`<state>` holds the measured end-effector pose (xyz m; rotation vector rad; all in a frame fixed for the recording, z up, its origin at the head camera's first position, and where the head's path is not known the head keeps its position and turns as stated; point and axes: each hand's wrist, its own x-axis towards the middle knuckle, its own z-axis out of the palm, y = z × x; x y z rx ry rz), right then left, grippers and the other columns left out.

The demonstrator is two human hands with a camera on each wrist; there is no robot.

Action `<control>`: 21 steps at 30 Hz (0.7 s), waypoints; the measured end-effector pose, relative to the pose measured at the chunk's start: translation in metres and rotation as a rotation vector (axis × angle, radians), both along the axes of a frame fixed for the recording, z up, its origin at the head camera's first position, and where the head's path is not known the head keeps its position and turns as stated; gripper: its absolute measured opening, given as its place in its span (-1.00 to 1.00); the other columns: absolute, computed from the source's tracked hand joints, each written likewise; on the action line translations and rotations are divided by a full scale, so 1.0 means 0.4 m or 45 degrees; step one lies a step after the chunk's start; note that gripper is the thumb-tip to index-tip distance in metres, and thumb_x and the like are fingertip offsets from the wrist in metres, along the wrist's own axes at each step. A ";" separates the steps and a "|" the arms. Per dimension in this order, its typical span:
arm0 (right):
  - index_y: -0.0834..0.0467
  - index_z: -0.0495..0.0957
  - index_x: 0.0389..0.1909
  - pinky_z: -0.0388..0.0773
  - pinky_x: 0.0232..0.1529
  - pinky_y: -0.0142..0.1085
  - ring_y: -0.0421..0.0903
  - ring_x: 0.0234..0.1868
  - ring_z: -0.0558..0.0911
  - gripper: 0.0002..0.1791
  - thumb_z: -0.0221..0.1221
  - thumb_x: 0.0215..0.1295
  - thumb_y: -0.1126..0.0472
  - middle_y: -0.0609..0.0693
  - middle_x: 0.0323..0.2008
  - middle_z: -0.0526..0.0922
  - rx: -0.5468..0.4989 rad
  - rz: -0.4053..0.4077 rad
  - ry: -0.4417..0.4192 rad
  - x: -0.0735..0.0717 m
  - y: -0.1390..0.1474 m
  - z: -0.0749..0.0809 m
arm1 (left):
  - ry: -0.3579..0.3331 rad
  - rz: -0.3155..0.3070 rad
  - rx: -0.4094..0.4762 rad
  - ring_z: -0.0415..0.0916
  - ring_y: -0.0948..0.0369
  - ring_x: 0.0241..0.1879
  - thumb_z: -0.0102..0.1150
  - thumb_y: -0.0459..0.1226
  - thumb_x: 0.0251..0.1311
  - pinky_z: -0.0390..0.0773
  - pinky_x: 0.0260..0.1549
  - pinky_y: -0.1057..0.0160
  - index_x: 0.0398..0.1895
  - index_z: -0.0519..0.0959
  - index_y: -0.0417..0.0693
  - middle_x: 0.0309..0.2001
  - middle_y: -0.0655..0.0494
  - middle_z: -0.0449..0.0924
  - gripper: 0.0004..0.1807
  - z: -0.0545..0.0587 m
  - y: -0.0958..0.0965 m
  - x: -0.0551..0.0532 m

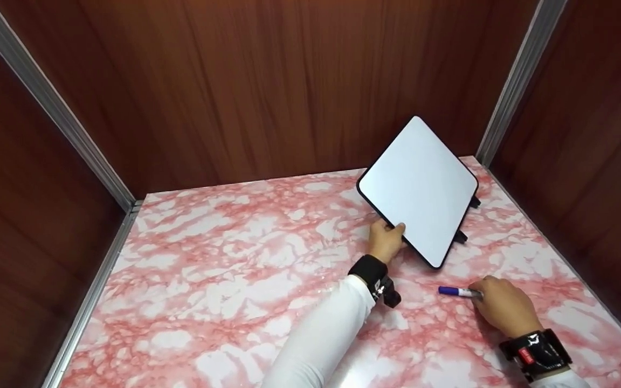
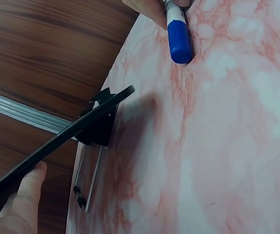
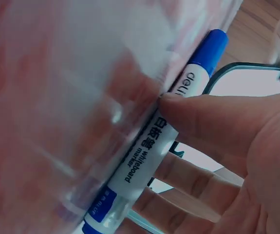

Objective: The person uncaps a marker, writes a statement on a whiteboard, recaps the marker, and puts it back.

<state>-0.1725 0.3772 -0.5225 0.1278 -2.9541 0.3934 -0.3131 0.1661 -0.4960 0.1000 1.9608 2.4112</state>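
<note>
My left hand (image 1: 387, 241) grips the lower left edge of a small black-framed whiteboard (image 1: 418, 188), thumb on its white face. Turned cornerwise like a diamond, the board has black fittings on its lower right edge. The left wrist view shows the board's dark frame (image 2: 62, 139) nearly edge-on, with thin metal rods (image 2: 93, 178) of a stand beyond it. Low over the table at right, my right hand (image 1: 504, 305) pinches a blue-capped whiteboard marker (image 1: 457, 291) between thumb and fingers. Printed lettering on the white marker barrel (image 3: 144, 151) shows in the right wrist view, its cap pointing away from the palm.
A red-and-white marbled tabletop (image 1: 224, 269) lies under both hands. Dark wood panels (image 1: 246, 91) close it in at the back and both sides, with metal strips (image 1: 521, 81) in the corners. The whiteboard is near the back right corner.
</note>
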 end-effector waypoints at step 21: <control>0.18 0.60 -0.29 0.42 -0.47 -0.10 -0.11 -0.46 0.44 -0.90 0.26 0.16 0.29 -0.06 -0.46 0.47 -0.060 0.078 -0.122 -0.001 -0.026 0.025 | 0.037 -0.005 -0.199 0.65 0.04 -0.48 0.10 -0.45 0.25 0.69 -0.42 0.09 -0.20 0.58 -0.35 -0.41 -0.10 0.64 -0.87 0.000 -0.126 -0.033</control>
